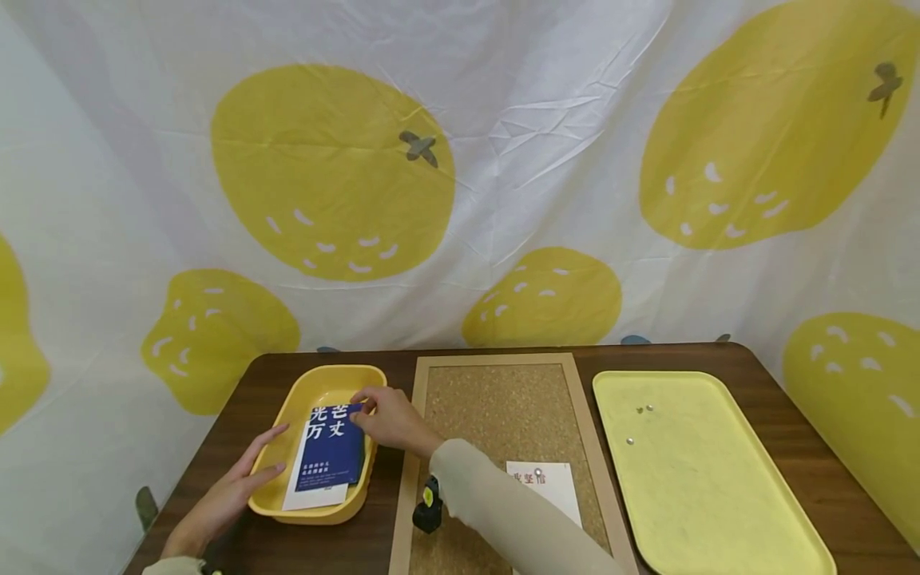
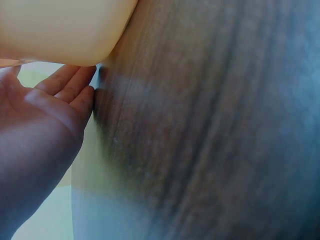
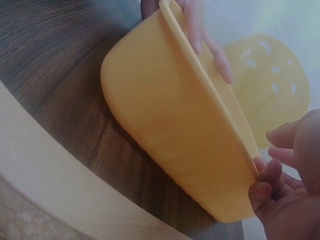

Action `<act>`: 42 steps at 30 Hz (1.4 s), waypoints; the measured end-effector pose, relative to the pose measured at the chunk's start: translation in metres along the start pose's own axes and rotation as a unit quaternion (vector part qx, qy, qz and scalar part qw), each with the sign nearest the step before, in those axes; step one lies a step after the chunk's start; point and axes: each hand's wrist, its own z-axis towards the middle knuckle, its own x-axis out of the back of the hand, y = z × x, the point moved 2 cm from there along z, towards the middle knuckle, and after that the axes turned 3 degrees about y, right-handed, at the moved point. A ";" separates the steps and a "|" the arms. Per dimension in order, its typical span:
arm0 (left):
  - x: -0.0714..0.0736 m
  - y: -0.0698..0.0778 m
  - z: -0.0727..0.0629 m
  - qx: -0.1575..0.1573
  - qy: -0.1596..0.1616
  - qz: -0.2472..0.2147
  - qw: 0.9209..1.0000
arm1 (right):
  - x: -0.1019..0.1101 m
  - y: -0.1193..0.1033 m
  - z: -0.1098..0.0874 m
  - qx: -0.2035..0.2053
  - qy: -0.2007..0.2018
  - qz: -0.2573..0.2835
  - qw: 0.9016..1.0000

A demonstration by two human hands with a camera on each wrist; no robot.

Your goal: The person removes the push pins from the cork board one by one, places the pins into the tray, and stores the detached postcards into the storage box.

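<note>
A yellow plastic basin (image 1: 316,386) stands at the left of the table. Inside lies a blue card with white characters (image 1: 338,451), over a white card (image 1: 311,497). My left hand (image 1: 233,489) holds the basin's left side, with thumb and a finger over the rim; the other fingers stay outside, under the basin wall (image 2: 60,30) in the left wrist view. The right hand (image 1: 388,415) has bent fingers at the blue card's upper right corner. In the right wrist view its lower fingers (image 3: 272,172) are curled beside the basin rim; whether it pinches the card is hidden.
Right of the basin lies a wood-framed cork board (image 1: 496,407). A white card with red characters (image 1: 561,489) is on it under a pin (image 1: 537,472). A yellow tray (image 1: 707,471) farther right bears several small pins. A lemon-patterned cloth (image 1: 517,184) hangs behind the table.
</note>
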 end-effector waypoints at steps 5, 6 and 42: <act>0.000 -0.002 0.000 -0.013 -0.003 -0.006 1.000 | -0.001 0.000 0.000 0.009 -0.001 -0.004 1.000; 0.000 -0.002 0.000 -0.013 -0.004 -0.007 1.000 | -0.001 0.001 0.000 0.011 -0.001 -0.005 1.000; -0.001 -0.002 0.000 -0.007 -0.002 -0.002 1.000 | 0.032 0.010 -0.012 0.084 0.002 -0.002 0.996</act>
